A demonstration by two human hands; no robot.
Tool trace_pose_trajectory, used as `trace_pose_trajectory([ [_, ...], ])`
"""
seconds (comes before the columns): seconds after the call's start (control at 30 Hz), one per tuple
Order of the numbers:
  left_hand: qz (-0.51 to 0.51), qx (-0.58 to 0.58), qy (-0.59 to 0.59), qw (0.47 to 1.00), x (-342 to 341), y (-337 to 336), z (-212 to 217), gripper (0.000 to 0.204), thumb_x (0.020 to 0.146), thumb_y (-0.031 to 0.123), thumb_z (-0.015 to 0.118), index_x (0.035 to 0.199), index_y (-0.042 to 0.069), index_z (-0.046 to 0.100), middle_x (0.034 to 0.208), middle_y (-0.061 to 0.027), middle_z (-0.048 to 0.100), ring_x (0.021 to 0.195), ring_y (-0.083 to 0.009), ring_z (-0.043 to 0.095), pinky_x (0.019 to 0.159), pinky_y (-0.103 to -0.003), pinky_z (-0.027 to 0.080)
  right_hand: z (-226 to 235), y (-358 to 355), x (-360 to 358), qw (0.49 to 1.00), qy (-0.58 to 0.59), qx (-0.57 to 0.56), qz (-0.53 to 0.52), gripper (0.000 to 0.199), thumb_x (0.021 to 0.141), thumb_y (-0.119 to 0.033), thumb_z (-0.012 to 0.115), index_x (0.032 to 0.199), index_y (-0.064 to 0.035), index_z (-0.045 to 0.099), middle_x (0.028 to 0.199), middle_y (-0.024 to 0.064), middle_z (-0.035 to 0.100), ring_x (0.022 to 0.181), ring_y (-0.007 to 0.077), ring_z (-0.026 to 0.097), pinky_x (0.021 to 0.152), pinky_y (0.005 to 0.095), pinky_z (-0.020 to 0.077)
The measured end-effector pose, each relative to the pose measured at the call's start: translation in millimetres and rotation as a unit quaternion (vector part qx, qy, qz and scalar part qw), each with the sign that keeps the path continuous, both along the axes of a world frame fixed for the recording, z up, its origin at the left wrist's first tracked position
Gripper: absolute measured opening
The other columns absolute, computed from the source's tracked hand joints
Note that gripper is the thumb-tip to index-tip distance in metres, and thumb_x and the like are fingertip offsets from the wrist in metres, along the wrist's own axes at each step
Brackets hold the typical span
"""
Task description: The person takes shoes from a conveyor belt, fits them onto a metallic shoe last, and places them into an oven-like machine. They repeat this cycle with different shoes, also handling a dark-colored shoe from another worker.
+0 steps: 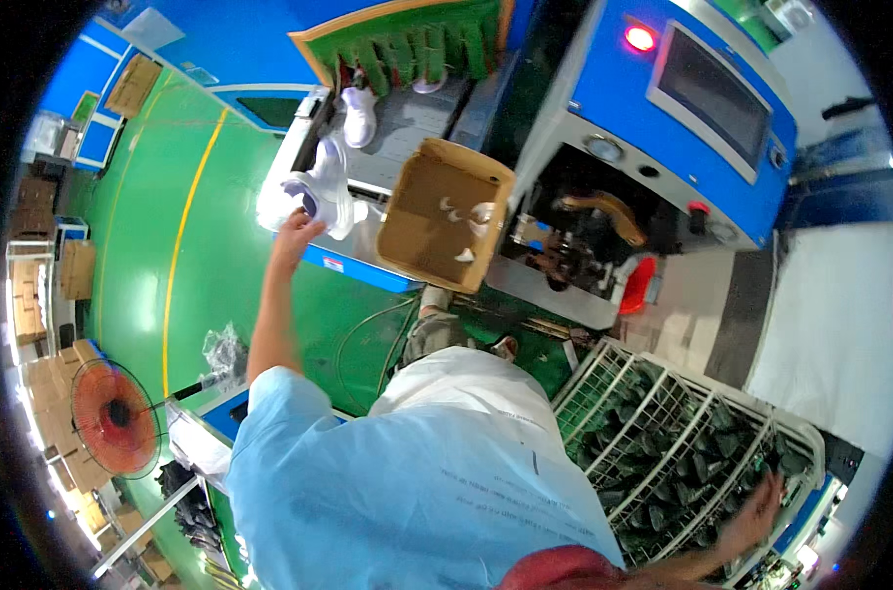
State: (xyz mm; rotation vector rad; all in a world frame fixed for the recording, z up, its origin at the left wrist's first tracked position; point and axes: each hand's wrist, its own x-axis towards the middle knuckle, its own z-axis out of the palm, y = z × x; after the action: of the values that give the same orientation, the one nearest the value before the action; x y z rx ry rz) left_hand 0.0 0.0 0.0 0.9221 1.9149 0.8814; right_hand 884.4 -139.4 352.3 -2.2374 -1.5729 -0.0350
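My left hand [295, 239] pinches the collar edge of a white shoe [334, 200] at the near left end of a machine's conveyor bed [397, 138]. Other white shoes [359, 116] stand farther along the bed, by a green strip curtain [417, 54]. Out to the right, my right hand [758, 508] is stretched over a white wire rack [619, 442] filled with dark, shoe-shaped pieces [678, 492]. Its fingers look extended and slightly blurred, and I see nothing held in them.
A brown cardboard box [427, 221] with small white scraps sits beside the conveyor. Right of it stands a blue machine [604, 74] with a screen, a lit red lamp [640, 38] and a dark work opening. A fan [117, 418] stands at the left; a hose [343, 349] lies on the green floor.
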Motion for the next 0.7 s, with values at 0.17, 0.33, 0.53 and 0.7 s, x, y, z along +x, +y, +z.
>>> trace_pose_trajectory([
  [0.17,0.036,-0.101,0.338,0.935,46,-7,-70,0.044,0.08,0.024,0.078,0.115,0.001,0.067,0.134,-0.0231,0.059,0.122,-0.0324,0.058,0.101,-0.04,0.046,-55,193,-228,0.925,-0.096,0.138,0.341,0.045,0.099,0.0,0.058,0.143,-0.0038,0.055,0.143,0.0189,0.058,0.129,0.0364,0.059,0.106,0.0441,0.0494],
  [0.33,-0.078,0.112,0.418,0.898,45,89,-30,0.055,0.082,0.024,0.076,0.129,0.0,0.058,0.13,-0.0241,0.06,0.121,-0.0409,0.056,0.103,-0.046,0.046,-103,348,-412,0.893,-0.095,0.282,0.338,0.052,0.099,-0.026,0.059,0.144,-0.0001,0.051,0.145,0.0225,0.056,0.136,0.0404,0.051,0.114,0.0527,0.0357],
  [0.53,0.094,0.119,0.088,0.985,-17,341,-102,0.07,0.071,0.029,0.091,0.121,-0.004,0.054,0.111,-0.0237,0.067,0.1,-0.0336,0.068,0.087,-0.042,0.052,-147,388,-423,0.855,-0.286,0.365,0.231,0.049,0.102,-0.038,0.051,0.137,-0.0036,0.055,0.138,0.0236,0.059,0.124,0.0417,0.059,0.107,0.049,0.0378],
  [0.7,0.179,0.038,0.282,0.942,-18,407,-155,0.062,0.075,0.035,0.086,0.117,-0.001,0.057,0.108,-0.0212,0.07,0.098,-0.0355,0.068,0.088,-0.041,0.052,-159,388,-425,0.835,-0.303,0.398,0.23,0.042,0.1,-0.034,0.049,0.122,0.0,0.059,0.135,0.0247,0.06,0.123,0.0409,0.058,0.105,0.0501,0.041],
])
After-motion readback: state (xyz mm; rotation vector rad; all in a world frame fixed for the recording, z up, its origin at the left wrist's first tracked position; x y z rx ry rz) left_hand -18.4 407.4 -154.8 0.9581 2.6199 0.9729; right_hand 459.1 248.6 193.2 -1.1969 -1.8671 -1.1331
